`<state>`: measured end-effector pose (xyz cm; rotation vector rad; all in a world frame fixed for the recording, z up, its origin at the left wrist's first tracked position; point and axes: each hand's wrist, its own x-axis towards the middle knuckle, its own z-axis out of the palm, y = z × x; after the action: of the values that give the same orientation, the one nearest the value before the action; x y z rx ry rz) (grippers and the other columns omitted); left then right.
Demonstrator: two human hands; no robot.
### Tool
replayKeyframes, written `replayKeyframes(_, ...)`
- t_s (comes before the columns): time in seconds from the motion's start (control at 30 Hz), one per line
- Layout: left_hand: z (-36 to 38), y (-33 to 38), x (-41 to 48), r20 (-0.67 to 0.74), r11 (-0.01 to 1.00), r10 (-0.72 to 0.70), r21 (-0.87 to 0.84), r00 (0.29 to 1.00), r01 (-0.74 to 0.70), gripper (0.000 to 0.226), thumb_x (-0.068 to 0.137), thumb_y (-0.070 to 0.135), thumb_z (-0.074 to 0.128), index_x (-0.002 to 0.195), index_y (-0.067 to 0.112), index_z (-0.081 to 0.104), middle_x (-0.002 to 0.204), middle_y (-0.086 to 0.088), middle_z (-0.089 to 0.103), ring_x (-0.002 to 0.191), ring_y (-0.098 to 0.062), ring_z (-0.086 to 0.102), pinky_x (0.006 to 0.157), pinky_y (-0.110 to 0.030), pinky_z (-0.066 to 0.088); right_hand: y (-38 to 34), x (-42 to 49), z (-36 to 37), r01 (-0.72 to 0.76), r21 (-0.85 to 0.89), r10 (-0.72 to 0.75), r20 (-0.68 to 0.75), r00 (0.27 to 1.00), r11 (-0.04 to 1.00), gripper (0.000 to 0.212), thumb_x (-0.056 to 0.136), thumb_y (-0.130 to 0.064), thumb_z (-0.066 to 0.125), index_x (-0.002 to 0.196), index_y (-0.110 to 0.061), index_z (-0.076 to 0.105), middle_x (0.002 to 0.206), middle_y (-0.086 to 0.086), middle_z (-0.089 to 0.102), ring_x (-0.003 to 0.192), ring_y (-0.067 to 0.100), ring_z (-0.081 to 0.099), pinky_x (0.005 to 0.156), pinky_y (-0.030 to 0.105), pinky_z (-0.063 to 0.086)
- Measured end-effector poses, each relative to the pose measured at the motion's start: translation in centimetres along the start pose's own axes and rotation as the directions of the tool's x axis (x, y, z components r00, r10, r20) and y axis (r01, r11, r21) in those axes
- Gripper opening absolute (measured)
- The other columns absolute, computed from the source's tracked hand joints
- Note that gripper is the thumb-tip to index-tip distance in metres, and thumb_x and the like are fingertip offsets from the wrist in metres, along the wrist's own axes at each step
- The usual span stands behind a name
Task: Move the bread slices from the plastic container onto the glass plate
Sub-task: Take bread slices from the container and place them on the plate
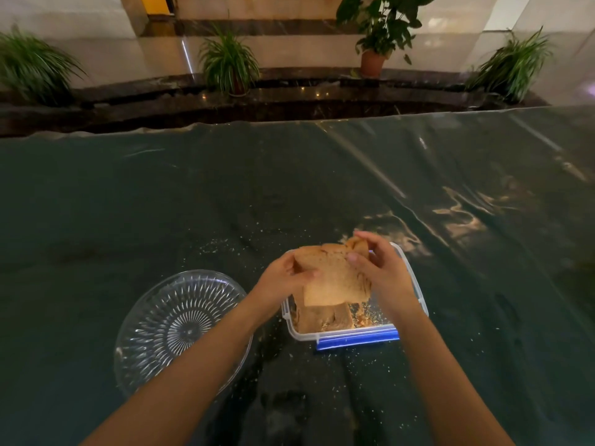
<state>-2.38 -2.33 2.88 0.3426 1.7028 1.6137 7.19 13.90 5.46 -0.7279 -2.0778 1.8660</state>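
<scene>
Two hands lift a bunch of bread slices over one plastic container, beside one glass plate.

The left hand (283, 278) and the right hand (383, 268) are both closed on the same bunch of bread slices (335, 278), the left gripping its left edge, the right its upper right corner, with the thumb (355, 259) lying across the front slice. The bunch hangs tilted above the plastic container (415, 284); how many slices are in it cannot be counted, as they overlap. More bread (322, 317) sits in the container, its count also unclear. The container has a blue clip (357, 341) on its near side. The glass plate (170, 320) stands just left of the container, with no bread showing on it, and the left forearm passes over its near right rim. Crumbs (363, 368) are scattered over the dark table cover (161, 204). Four potted plants (230, 62) stand on the floor beyond.
</scene>
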Motion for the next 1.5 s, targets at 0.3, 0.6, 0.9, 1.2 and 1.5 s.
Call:
replayKeyframes(0.3,-4.4,0.3,-5.0,-0.234,0.976,0.059,-0.192,0.970,-0.106,0.030,0.077,0.033,0.065,0.107,0.036,0.059,0.114,0.008,0.064,0.102,-0.011,0.063,0.078,-0.032,0.058,-3.0,-1.1,7.5,-0.150,0.043,0.142,0.150,0.978,0.988,0.047,0.081,-0.045,0.061,0.123,-0.033,0.046,0.120,-0.004,0.054,0.103,0.015,0.057,0.073,0.028,0.055)
replayKeyframes(0.6,-13.8,-3.3,-10.0,-0.419,0.962,-0.190,-0.259,0.888,0.084,0.027,0.088,0.027,0.055,0.113,0.015,0.060,0.116,-0.008,0.065,0.103,-0.024,0.064,0.088,-0.045,0.054,-0.2,-3.0,19.1,-0.357,-0.093,0.368,0.290,0.883,0.930,0.043,0.088,-0.031,0.057,0.128,-0.019,0.046,0.124,0.001,0.056,0.107,0.017,0.056,0.087,0.034,0.053)
replayKeyframes(0.9,-17.6,-7.3,-10.1,-0.508,0.933,-0.359,-0.224,0.783,0.282,0.035,0.093,0.015,0.039,0.126,0.013,0.051,0.127,-0.012,0.058,0.111,-0.029,0.057,0.098,-0.050,0.047,5.1,-2.7,26.5,-0.399,-0.208,0.438,0.195,0.878,0.893,0.037,0.088,-0.010,0.052,0.124,-0.016,0.049,0.091,-0.010,0.053,0.073,0.000,0.048,0.055,0.016,0.040)
replayKeyframes(1.2,-17.6,-8.5,-9.1,-0.648,0.865,-0.164,0.268,0.744,0.425,0.053,0.090,0.005,0.038,0.143,0.011,0.028,0.138,-0.015,0.049,0.124,-0.031,0.048,0.102,-0.041,0.041,6.6,-1.7,28.6,-0.168,-0.586,0.325,0.173,0.930,0.793,0.043,0.086,-0.009,0.047,0.128,-0.010,0.047,0.138,0.017,0.040,0.125,0.037,0.040,0.104,0.046,0.041)
replayKeyframes(1.5,-17.3,-8.7,-9.6,-0.641,0.871,-0.121,0.297,0.758,0.391,0.064,0.087,0.002,0.040,0.145,0.008,0.016,0.138,-0.017,0.047,0.124,-0.033,0.047,0.102,-0.046,0.042,6.8,-1.8,28.1,-0.111,-0.608,0.303,0.223,0.927,0.786,0.057,0.084,-0.008,0.049,0.138,-0.017,0.035,0.137,0.017,0.033,0.128,0.038,0.029,0.105,0.046,0.035)
